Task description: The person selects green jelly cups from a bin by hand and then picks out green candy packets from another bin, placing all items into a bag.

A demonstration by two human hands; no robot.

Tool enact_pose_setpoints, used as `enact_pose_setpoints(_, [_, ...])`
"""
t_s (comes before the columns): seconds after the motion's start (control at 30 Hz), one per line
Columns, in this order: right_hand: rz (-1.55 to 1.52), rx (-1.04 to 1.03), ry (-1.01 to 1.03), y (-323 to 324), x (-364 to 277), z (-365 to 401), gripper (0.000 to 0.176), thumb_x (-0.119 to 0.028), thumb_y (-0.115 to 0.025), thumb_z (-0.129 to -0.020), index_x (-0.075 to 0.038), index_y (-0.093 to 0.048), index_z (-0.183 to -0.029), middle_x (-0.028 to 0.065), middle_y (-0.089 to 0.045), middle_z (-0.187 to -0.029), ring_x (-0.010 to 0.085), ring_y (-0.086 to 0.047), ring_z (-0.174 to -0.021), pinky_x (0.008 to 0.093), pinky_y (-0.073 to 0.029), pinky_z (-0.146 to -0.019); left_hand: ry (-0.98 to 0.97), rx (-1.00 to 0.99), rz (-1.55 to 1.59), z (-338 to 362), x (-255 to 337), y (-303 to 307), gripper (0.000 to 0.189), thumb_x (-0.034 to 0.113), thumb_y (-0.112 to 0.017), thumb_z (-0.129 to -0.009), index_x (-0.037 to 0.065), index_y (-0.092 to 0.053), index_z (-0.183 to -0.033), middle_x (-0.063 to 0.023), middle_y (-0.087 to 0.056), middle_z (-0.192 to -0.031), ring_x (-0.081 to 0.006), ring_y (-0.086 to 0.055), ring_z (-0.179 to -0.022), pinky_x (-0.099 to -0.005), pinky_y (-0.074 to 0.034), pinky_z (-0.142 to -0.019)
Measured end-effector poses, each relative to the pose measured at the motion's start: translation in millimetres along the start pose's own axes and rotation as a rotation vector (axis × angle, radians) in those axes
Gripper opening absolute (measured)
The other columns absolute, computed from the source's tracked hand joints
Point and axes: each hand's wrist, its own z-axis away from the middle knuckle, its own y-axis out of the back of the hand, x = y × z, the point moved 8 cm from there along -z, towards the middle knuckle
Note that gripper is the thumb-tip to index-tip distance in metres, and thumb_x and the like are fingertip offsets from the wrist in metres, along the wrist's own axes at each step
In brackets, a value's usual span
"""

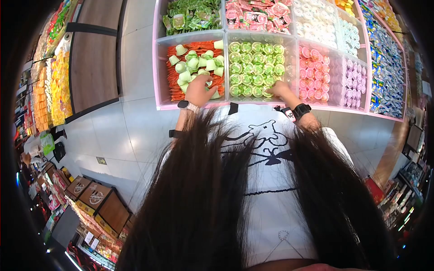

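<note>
Pale green jelly cups (pixel 192 62) lie loose on top of orange-red packets (pixel 173 80) in the front left compartment. My left hand (pixel 200 91) reaches among these cups with its fingers curled; whether it holds one is hard to make out. In the compartment beside it, green-lidded cups (pixel 257 67) stand in neat rows. My right hand (pixel 280 89) is at the front right corner of those rows, its fingertips closed on a green-lidded cup (pixel 267 91).
Pink cups (pixel 313 74) and purple cups (pixel 354 83) fill compartments to the right. Behind are green packets (pixel 190 18), pink packets (pixel 257 17) and white cups (pixel 315 22). Clear dividers and a pink front edge (pixel 334 108) bound the bins. Long hair hangs below my arms.
</note>
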Motion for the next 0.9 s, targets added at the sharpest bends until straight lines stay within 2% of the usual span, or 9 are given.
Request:
enact_pose_setpoints(0.1, [0.047, -0.004, 0.004, 2.1, -4.2, 3.2, 0.044, -0.042, -0.067, -0.056, 0.001, -0.060, -0.063, 0.0115, -0.059, -0.061, 0.0225, -0.058, -0.057, 0.0315, -0.046, -0.057, 0.023, -0.002, 0.007, -1.5, 1.1, -0.5, 0.026, 0.016, -0.064, -0.064, 0.001, -0.055, -0.084, -0.0122, -0.056, -0.080, -0.0244, -0.055, -0.068, -0.0324, -0.044, -0.061])
enact_pose_setpoints(0.2, [0.042, -0.009, 0.008, 8.7, -9.0, 12.2, 0.042, -0.040, -0.067, -0.057, 0.001, -0.060, -0.066, 0.0136, -0.060, -0.064, 0.0247, -0.058, -0.060, 0.0325, -0.046, -0.059, -0.011, 0.056, -0.062, -3.5, -3.5, 1.8, 0.026, 0.015, -0.063, -0.063, 0.001, -0.055, -0.084, -0.0126, -0.056, -0.082, -0.0268, -0.054, -0.073, -0.0346, -0.044, -0.065])
enact_pose_setpoints(0.3, [0.063, 0.025, 0.000, 15.5, -11.8, 17.3, 0.033, -0.031, -0.061, -0.063, 0.000, -0.061, -0.071, 0.0167, -0.060, -0.071, 0.0280, -0.059, -0.068, 0.0343, -0.047, -0.063, -0.034, 0.112, -0.170, -10.0, -10.1, 9.4, 0.028, 0.014, -0.063, -0.062, 0.002, -0.055, -0.085, -0.0133, -0.055, -0.084, -0.0291, -0.052, -0.079, -0.0370, -0.042, -0.069])
enact_pose_setpoints(0.4, [0.164, 0.182, 0.078, 21.1, -13.6, 10.0, 0.021, -0.019, -0.059, -0.064, 0.001, -0.060, -0.064, 0.0164, -0.059, -0.061, 0.0268, -0.059, -0.056, 0.0346, -0.047, -0.054, -0.057, 0.127, -0.258, -25.6, -11.4, 12.4, 0.032, 0.014, -0.064, -0.060, 0.003, -0.054, -0.088, -0.0136, -0.053, -0.087, -0.0301, -0.050, -0.082, -0.0381, -0.041, -0.071])
enact_pose_setpoints(0.5, [0.242, 0.156, 0.099, 18.5, -15.5, 14.4, 0.016, -0.012, -0.054, -0.063, 0.001, -0.061, -0.067, 0.0202, -0.059, -0.068, 0.0295, -0.060, -0.063, 0.0365, -0.047, -0.057, -0.087, 0.123, -0.295, -48.3, 5.1, 7.7, 0.042, 0.017, -0.065, -0.059, 0.004, -0.050, -0.096, -0.0130, -0.052, -0.089, -0.0309, -0.047, -0.087, -0.0387, -0.039, -0.075])
enact_pose_setpoints(0.6, [0.260, 0.136, 0.088, 20.7, -16.0, 15.5, 0.020, -0.015, -0.055, -0.062, 0.002, -0.060, -0.069, 0.0213, -0.058, -0.074, 0.0304, -0.059, -0.069, 0.0366, -0.047, -0.060, -0.172, 0.218, -0.410, -70.0, 17.1, -0.7, 0.050, 0.020, -0.066, -0.059, 0.006, -0.048, -0.103, -0.0130, -0.051, -0.093, -0.0308, -0.046, -0.091, -0.0400, -0.038, -0.077])
enact_pose_setpoints(0.7, [0.154, 0.324, 0.101, 35.6, -14.4, 21.6, 0.022, -0.019, -0.056, -0.063, 0.001, -0.060, -0.071, 0.0199, -0.059, -0.075, 0.0313, -0.058, -0.071, 0.0360, -0.046, -0.063, 0.099, 0.138, -0.435, -98.6, -6.2, -19.4, 0.054, 0.025, -0.065, -0.061, 0.009, -0.045, -0.108, -0.0142, -0.050, -0.101, -0.0306, -0.045, -0.095, -0.0433, -0.035, -0.080])
enact_pose_setpoints(0.77, [0.086, 0.350, 0.143, 45.5, -20.5, 30.7, 0.023, -0.021, -0.057, -0.063, 0.000, -0.060, -0.071, 0.0189, -0.059, -0.074, 0.0318, -0.057, -0.071, 0.0357, -0.045, -0.063, 0.274, 0.035, -0.428, -115.6, -27.0, -33.3, 0.054, 0.027, -0.064, -0.063, 0.012, -0.044, -0.111, -0.0140, -0.049, -0.108, -0.0306, -0.044, -0.100, -0.0454, -0.033, -0.081])
enact_pose_setpoints(0.9, [-0.114, 0.343, 0.226, 65.8, -34.6, 56.2, 0.025, -0.023, -0.053, -0.066, -0.001, -0.058, -0.076, 0.0181, -0.059, -0.080, 0.0338, -0.055, -0.074, 0.0394, -0.044, -0.066, 0.261, -0.157, -0.289, -127.5, -36.6, -43.3, 0.042, 0.024, -0.060, -0.066, 0.021, -0.047, -0.107, -0.0071, -0.054, -0.102, -0.0299, -0.046, -0.098, -0.0464, -0.031, -0.079])
